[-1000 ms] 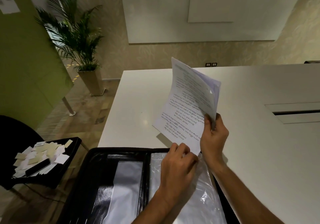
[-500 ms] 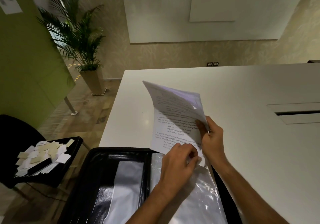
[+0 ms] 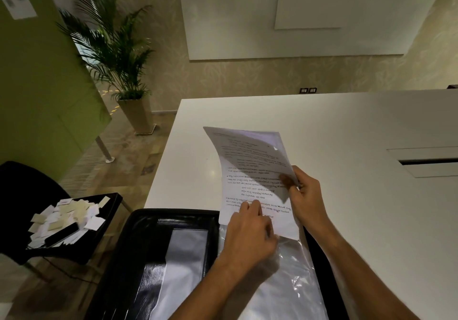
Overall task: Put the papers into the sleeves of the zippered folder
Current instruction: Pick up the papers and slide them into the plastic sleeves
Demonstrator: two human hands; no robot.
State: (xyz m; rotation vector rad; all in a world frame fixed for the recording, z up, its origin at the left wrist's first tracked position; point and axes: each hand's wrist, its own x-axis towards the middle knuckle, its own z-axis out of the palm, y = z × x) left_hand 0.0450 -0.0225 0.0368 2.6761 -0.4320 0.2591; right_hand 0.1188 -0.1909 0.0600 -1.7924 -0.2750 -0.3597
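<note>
A black zippered folder [image 3: 148, 225] lies open at the near edge of the white table [image 3: 359, 131]. Its right half shows a clear plastic sleeve [image 3: 292, 290]. A handwritten sheet of paper [image 3: 250, 178] curves over the sleeve's top edge, its lower end at the sleeve's opening. My right hand [image 3: 307, 195] pinches the paper's right edge. My left hand [image 3: 250, 235] rests on the paper's lower part at the top of the sleeve, fingers curled on the sleeve's edge. How far the paper sits inside the sleeve is hidden by my left hand.
A black chair [image 3: 62, 220] at the left carries a heap of small paper slips [image 3: 67, 215] and a dark flat object. A potted palm [image 3: 116, 54] stands behind it by a green panel. A cable slot [image 3: 428, 162] is set in the table at the right.
The paper has come down from nearly upright to bent low over the sleeve, its lower end now at the sleeve's top. Both hands moved down with it.
</note>
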